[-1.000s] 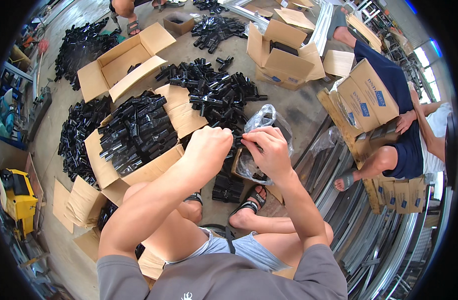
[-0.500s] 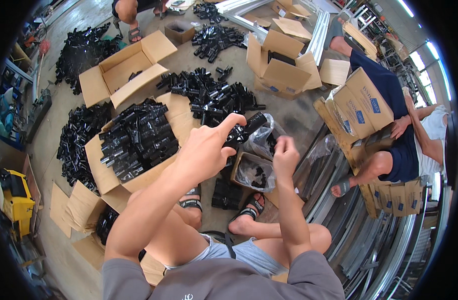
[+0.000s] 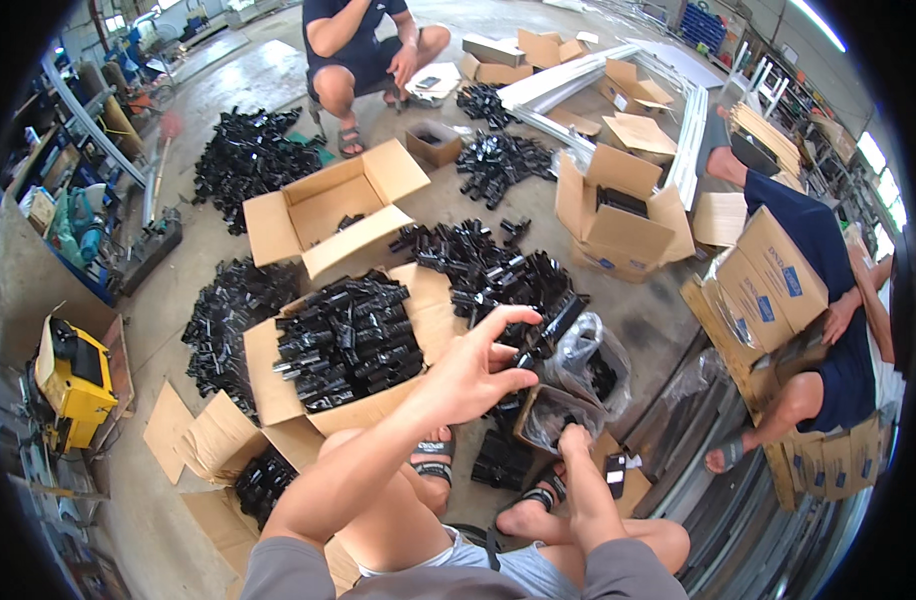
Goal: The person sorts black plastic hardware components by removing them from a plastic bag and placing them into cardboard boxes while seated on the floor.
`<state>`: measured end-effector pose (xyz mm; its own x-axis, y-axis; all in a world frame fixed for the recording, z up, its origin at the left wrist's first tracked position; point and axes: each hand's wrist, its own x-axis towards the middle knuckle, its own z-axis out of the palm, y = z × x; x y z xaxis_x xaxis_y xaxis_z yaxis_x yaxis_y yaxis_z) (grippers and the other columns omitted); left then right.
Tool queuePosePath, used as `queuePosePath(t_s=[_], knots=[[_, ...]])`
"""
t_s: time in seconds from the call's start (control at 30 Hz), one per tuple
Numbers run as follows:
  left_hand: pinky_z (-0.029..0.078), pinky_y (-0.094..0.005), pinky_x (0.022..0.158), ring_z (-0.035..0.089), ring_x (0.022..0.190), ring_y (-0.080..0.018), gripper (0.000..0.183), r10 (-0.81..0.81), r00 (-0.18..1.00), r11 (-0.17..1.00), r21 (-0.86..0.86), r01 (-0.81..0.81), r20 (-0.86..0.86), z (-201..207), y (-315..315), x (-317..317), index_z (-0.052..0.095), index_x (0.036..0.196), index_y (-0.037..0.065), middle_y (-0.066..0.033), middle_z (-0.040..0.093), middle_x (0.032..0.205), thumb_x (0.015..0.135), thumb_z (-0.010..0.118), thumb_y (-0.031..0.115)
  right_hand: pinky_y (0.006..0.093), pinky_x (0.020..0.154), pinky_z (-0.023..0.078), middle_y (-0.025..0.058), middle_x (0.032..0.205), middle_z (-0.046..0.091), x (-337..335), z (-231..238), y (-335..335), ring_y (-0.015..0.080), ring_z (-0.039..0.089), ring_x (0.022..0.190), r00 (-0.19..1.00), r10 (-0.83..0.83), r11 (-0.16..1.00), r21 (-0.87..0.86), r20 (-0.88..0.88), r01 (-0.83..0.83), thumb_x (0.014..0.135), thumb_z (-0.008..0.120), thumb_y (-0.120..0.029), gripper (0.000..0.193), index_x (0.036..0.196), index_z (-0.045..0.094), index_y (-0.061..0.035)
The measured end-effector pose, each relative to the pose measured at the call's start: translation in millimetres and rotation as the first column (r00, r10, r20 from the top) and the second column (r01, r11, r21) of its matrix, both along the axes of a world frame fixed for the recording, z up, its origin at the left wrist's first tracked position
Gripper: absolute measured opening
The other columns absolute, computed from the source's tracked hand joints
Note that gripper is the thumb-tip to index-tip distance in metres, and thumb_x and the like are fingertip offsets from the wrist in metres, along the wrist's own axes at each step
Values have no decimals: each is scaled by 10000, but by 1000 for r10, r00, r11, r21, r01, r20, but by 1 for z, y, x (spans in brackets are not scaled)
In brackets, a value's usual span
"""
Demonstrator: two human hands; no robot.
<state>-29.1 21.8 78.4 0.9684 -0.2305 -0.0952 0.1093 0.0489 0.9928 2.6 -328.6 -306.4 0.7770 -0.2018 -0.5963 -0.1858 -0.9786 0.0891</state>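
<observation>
We hold a black fitting [image 3: 560, 324] in our left hand [image 3: 473, 368], thumb and fingers gripping it, seen past the lined carton's [image 3: 526, 414] far left corner. Our right hand [image 3: 576, 441] is at that carton's near right edge (fingers hidden; we cannot tell their state). Leftward, an open carton [image 3: 373, 406] heaped with fittings [image 3: 350, 335].

A cardboard box [image 3: 366, 410] stands open, heaped with black pipe pieces [image 3: 353, 330]. Right of this box, the left hand [image 3: 468, 370] holds a black pipe [image 3: 562, 320] between thumb and fingers. Farther right of it, the right hand [image 3: 576, 440] reaches to a small bag-lined box [image 3: 525, 418], its fingertips hard to make out. Left of the heaped box lies a dark pile [image 3: 213, 340]; beyond it, a crouching person [image 3: 350, 45].
</observation>
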Motion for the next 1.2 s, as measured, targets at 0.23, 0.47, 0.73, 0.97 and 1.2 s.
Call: queuePosePath(t_s=[0.23,0.47,0.73,0.97,1.2], knots=[[565,-293,892,668,997,-98,647,50,999,986,161,-50,-2,8,3,-3,441,1470,150,-68,700,1114,929,721,-66,434,1046,551,190,1355,684,5,16,19,334,652,1281,986,-70,998,-16,-152,68,916,678,-130,345,1246,746,-54],[550,-283,841,676,979,-96,627,87,993,953,283,-107,82,3,-2,-1,440,1465,139,-73,725,1044,935,714,-54,432,1050,548,191,1348,688,1,29,30,333,654,1279,981,-144,989,11,-132,147,876,726,-125,368,1235,749,-48],[563,-268,813,677,944,-98,675,98,995,995,2,-98,12,9,4,0,403,1476,141,-92,719,1098,920,718,-79,422,1064,539,197,1331,696,-6,41,32,346,657,1270,962,-263,959,89,-74,269,813,773,-105,432,1237,742,-28],[564,-272,854,679,979,-98,670,87,996,994,59,-88,26,21,-3,0,413,1468,149,-96,742,1072,920,722,-79,459,843,568,232,1024,755,-11,48,21,368,734,959,799,-403,818,568,446,96,914,627,-229,285,1056,722,-1],[565,-292,884,681,1002,-113,685,43,996,971,232,-61,82,13,-17,-4,439,1485,121,-98,754,1090,903,723,-102,246,644,453,44,1034,664,12,280,105,149,607,825,756,-330,-672,703,-566,232,1050,584,-240,261,1192,671,-39]])
